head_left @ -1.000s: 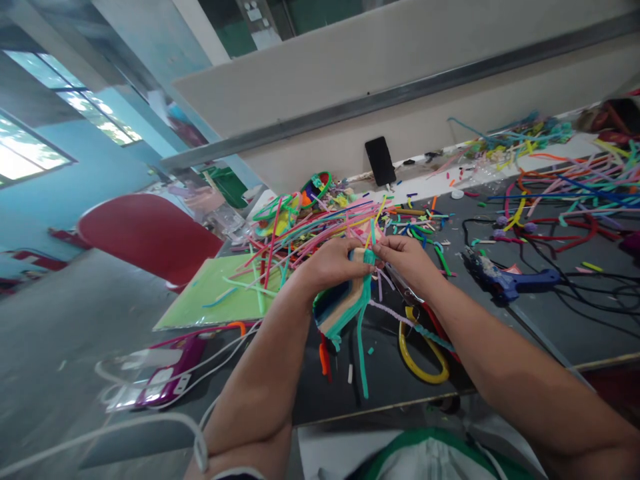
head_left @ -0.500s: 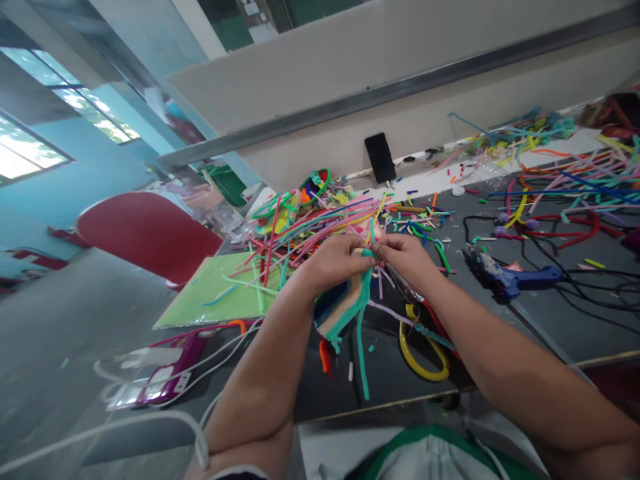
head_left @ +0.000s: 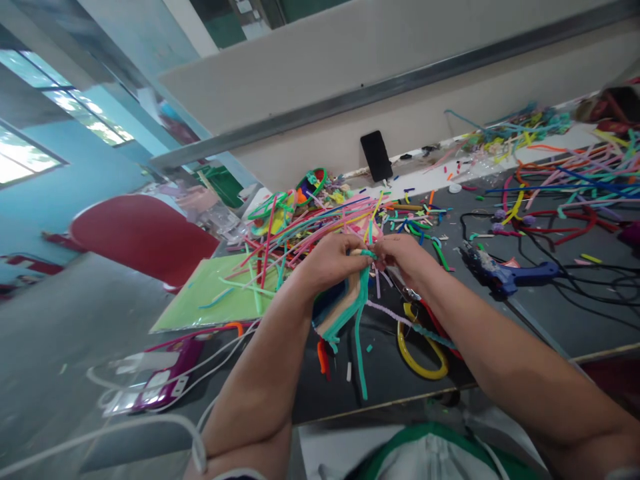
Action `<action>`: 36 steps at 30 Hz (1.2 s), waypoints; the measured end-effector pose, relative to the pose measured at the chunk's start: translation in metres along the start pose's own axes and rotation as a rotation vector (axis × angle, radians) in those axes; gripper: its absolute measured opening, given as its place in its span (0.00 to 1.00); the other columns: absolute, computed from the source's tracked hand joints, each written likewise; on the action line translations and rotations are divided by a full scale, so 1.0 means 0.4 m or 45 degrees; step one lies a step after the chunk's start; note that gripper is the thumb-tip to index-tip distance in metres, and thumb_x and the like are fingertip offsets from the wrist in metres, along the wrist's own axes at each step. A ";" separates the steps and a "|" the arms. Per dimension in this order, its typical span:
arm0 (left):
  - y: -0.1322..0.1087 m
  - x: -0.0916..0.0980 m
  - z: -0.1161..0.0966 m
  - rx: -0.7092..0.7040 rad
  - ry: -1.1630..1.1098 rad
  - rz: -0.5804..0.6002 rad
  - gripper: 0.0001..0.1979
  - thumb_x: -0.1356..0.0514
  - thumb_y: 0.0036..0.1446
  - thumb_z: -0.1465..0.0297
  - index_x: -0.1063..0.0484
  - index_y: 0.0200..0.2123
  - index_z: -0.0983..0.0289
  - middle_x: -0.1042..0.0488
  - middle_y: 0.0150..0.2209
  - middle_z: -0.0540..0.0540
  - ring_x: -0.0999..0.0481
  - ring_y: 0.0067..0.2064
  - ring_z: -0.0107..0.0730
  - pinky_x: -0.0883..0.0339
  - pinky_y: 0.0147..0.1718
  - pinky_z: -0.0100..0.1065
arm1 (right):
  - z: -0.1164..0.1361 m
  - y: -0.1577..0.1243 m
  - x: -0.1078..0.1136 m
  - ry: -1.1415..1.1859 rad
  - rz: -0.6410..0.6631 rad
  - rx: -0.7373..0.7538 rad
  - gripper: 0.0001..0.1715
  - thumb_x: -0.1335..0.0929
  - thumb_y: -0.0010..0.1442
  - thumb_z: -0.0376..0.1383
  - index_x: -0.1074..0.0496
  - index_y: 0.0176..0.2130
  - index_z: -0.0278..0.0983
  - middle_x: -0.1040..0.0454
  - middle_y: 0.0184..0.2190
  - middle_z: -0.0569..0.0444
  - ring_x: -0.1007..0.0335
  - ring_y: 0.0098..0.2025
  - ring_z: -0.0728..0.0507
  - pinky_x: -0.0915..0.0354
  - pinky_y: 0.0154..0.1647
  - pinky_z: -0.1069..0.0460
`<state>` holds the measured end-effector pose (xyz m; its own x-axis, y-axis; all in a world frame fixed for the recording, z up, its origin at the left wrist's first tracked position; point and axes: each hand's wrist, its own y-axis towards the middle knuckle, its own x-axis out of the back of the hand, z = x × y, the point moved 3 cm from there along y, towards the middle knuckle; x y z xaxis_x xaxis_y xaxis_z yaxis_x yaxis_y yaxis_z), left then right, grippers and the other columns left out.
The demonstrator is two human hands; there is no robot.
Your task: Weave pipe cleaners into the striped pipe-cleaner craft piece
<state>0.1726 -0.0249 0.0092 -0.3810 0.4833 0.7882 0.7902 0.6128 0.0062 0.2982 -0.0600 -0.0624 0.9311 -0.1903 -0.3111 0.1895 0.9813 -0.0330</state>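
Observation:
My left hand point(head_left: 334, 261) is closed around the upper end of a piece built of pipe cleaners point(head_left: 340, 313) laid side by side, in dark blue, beige and teal. My right hand point(head_left: 400, 257) pinches a teal pipe cleaner at the piece's top edge, its fingertips close to my left thumb. From the piece a loose teal pipe cleaner end point(head_left: 361, 360) hangs down over the dark table. Scissors with a yellow handle point(head_left: 423, 363) lie below my right wrist, and a lilac and teal twisted strand point(head_left: 395, 317) crosses them.
A heap of coloured pipe cleaners point(head_left: 305, 233) lies behind my hands. On the right are a blue glue gun point(head_left: 520, 277) with black cords and more pipe cleaners point(head_left: 590, 173). A phone point(head_left: 376, 157) leans on the wall. A green sheet point(head_left: 210, 293) and a purple power strip point(head_left: 170, 380) are left.
My right fingers have shifted slightly at the teal end, which now looks bent over at the piece's top edge. The whole view has moved a little; the left hand keeps its hold.

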 end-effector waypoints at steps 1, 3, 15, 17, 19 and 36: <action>0.001 -0.001 0.001 -0.004 -0.005 0.012 0.10 0.44 0.48 0.69 0.25 0.28 0.69 0.38 0.21 0.47 0.41 0.25 0.24 0.49 0.25 0.28 | -0.005 0.002 -0.001 0.026 -0.002 -0.061 0.10 0.32 0.40 0.33 0.38 0.14 0.36 0.40 0.11 0.60 0.42 0.16 0.51 0.47 0.20 0.54; 0.005 -0.002 0.007 0.005 -0.007 0.019 0.10 0.44 0.48 0.68 0.25 0.28 0.69 0.38 0.21 0.47 0.41 0.25 0.24 0.48 0.25 0.27 | -0.014 0.006 -0.002 0.009 0.006 -0.132 0.10 0.32 0.41 0.34 0.38 0.15 0.36 0.39 0.12 0.60 0.41 0.17 0.50 0.45 0.20 0.54; 0.010 0.007 0.043 0.075 -0.161 0.039 0.11 0.42 0.47 0.65 0.26 0.28 0.68 0.34 0.23 0.48 0.38 0.25 0.25 0.45 0.25 0.27 | 0.047 -0.029 0.006 -1.179 -0.069 0.977 0.07 0.34 0.57 0.34 0.25 0.34 0.40 0.22 0.35 0.52 0.29 0.41 0.44 0.43 0.48 0.47; 0.010 0.007 0.045 0.083 -0.182 0.027 0.11 0.42 0.47 0.65 0.27 0.28 0.68 0.34 0.23 0.48 0.38 0.25 0.25 0.45 0.25 0.27 | 0.046 -0.033 0.008 -1.267 -0.072 0.934 0.08 0.33 0.56 0.34 0.25 0.37 0.41 0.22 0.38 0.53 0.29 0.44 0.43 0.46 0.51 0.45; 0.011 0.008 0.048 0.078 -0.193 0.002 0.11 0.41 0.47 0.64 0.27 0.28 0.67 0.33 0.23 0.48 0.37 0.26 0.25 0.44 0.26 0.27 | 0.045 -0.041 0.005 -1.351 -0.045 0.907 0.11 0.33 0.55 0.33 0.25 0.40 0.41 0.22 0.40 0.52 0.30 0.46 0.42 0.47 0.52 0.44; 0.015 0.005 0.036 0.044 -0.145 0.001 0.10 0.41 0.48 0.65 0.28 0.26 0.68 0.38 0.21 0.47 0.41 0.24 0.23 0.49 0.23 0.27 | 0.002 -0.012 0.018 -0.585 0.154 0.090 0.13 0.36 0.51 0.39 0.36 0.20 0.36 0.44 0.15 0.62 0.52 0.20 0.52 0.52 0.24 0.54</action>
<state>0.1695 -0.0113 0.0021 -0.4337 0.5506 0.7133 0.7744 0.6325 -0.0173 0.3043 -0.0662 -0.0637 0.9861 -0.0830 0.1439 0.0770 0.9959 0.0471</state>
